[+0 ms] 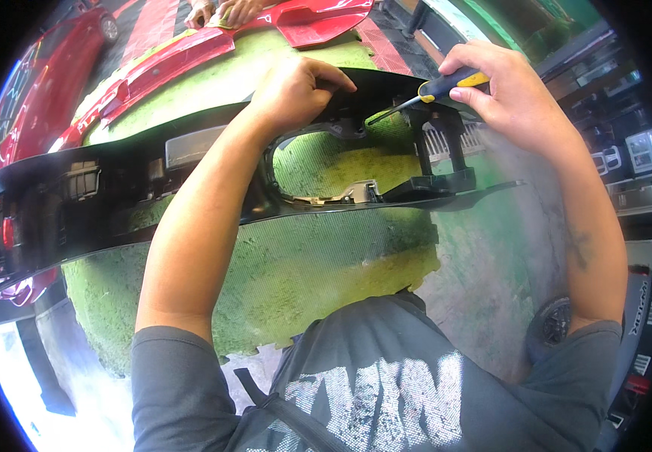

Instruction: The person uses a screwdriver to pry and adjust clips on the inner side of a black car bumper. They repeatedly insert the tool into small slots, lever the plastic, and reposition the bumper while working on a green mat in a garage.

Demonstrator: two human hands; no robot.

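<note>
Across the green mat lies a long black plastic car trim panel (213, 197), hollow side up, with an oval opening near its right part. My left hand (296, 94) is closed at its far edge, with the index finger stretched along the black plastic; the other fingertips are hidden. A screwdriver (439, 88) with a blue and yellow handle is gripped in my right hand (503, 87). Its metal shaft points left and down into the panel, close to the right end of the opening. A light metal bracket (362, 192) sits at the opening's near rim.
Beneath the panel is a textured green foam mat (326, 271). Beyond it lies a glossy red car body part (167, 75), where another person's hands (224, 13) rest. A red car (43, 75) stands at the far left. Racks with boxes (646, 151) line the right side.
</note>
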